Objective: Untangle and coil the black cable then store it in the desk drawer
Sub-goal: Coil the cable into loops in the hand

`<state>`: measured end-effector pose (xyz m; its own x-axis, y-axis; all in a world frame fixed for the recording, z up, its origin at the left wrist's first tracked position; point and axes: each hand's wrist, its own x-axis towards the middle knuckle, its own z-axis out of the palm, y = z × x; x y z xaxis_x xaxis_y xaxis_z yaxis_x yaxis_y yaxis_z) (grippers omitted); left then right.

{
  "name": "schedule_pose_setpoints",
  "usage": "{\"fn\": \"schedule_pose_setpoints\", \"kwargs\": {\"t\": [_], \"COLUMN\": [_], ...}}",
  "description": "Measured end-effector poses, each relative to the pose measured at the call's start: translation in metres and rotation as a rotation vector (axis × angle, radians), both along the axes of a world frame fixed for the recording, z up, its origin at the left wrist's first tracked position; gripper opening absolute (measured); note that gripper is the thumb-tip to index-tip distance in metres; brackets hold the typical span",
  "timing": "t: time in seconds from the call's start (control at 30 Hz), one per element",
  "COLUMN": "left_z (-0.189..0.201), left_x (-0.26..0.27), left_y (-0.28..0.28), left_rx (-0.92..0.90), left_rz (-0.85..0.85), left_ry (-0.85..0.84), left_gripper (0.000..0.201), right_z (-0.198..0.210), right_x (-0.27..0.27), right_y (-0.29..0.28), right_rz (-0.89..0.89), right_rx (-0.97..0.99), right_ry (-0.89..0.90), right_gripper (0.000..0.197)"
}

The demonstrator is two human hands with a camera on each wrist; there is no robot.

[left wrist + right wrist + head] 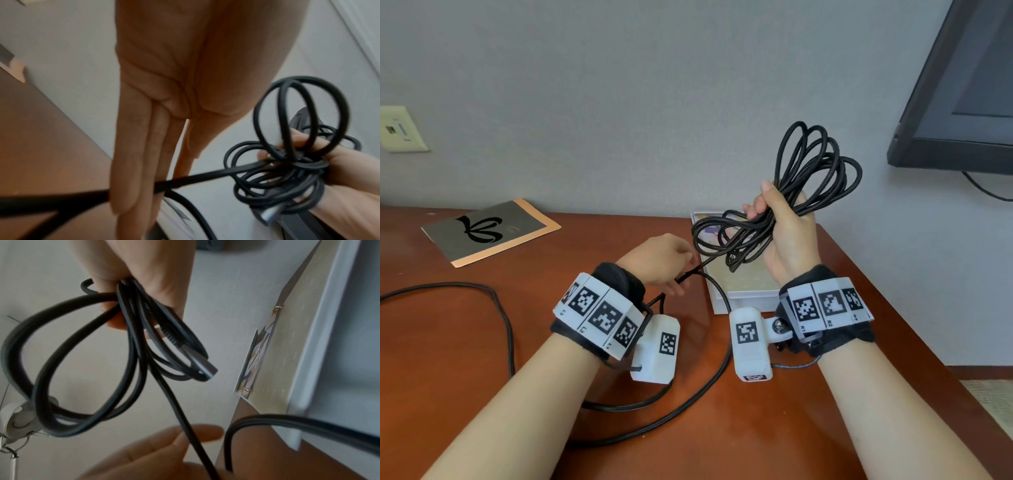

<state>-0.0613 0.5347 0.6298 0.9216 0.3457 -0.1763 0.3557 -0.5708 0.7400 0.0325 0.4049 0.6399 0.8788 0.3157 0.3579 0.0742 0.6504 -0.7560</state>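
Hands work above the table (482,342), a little apart from each other. Right hand (787,236) is raised, fingers curled tight round a bundle of several loops of the black cable (808,178); some loops stand up above the fist, others hang down to its left, and the right wrist view shows a metal-tipped plug (197,365) dangling among them. Left hand (661,260) sits lower and to the left, pinching the strand that runs from the bundle down toward it; in the left wrist view the fingers (131,162) lie fairly straight with the strand crossing them. From that hand the rest of the cable trails over the table in 2 long curves, 1 passing under the forearms, 1 sweeping out to the far left. Just behind the hands lies a white box (743,294). Farther left rests a grey folder (489,229), a wall plate (400,128) above it. At upper right hangs a dark screen (962,102).
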Motion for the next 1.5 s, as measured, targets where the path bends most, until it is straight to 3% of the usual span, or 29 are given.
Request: {"fn": "schedule_pose_setpoints", "kwargs": {"t": [0.17,0.43,0.57,0.77,1.0,1.07,1.2,1.33,1.5], "left_z": [-0.003,0.0,0.01,0.024,0.028,0.028,0.03,0.032,0.032], "left_x": [-0.001,0.0,-0.005,-0.009,-0.009,-0.01,-0.012,-0.014,-0.014], "left_y": [0.003,0.019,0.017,0.005,-0.016,-0.017,-0.021,-0.023,-0.027], "left_rx": [-0.04,0.311,0.37,0.431,0.405,0.372,0.326,0.25,0.281], "left_rz": [-0.001,0.234,0.284,0.197,-0.007,-0.028,-0.058,-0.048,-0.108], "left_ry": [0.097,-0.327,-0.482,-0.666,-0.669,-0.678,-0.699,-0.699,-0.693], "left_gripper": [0.026,0.03,0.022,0.018,0.014,0.019,0.048,0.062,0.084], "right_z": [0.005,0.01,0.006,0.005,0.002,0.001,0.0,-0.005,-0.006], "right_x": [0.001,0.002,0.007,0.009,0.009,0.007,-0.002,-0.008,-0.015], "right_y": [-0.004,-0.01,-0.01,-0.012,-0.008,-0.007,-0.002,0.006,0.009], "right_rz": [0.023,0.063,0.044,0.033,-0.089,-0.122,-0.139,-0.111,-0.152], "right_rx": [0.062,0.033,-0.022,-0.111,-0.277,-0.336,-0.446,-0.5,-0.529], "right_ry": [0.012,0.024,0.015,-0.019,-0.142,-0.217,-0.359,-0.355,-0.375], "right_gripper": [0.024,0.023,0.027,0.034,0.034,0.035,0.031,0.037,0.022]}}
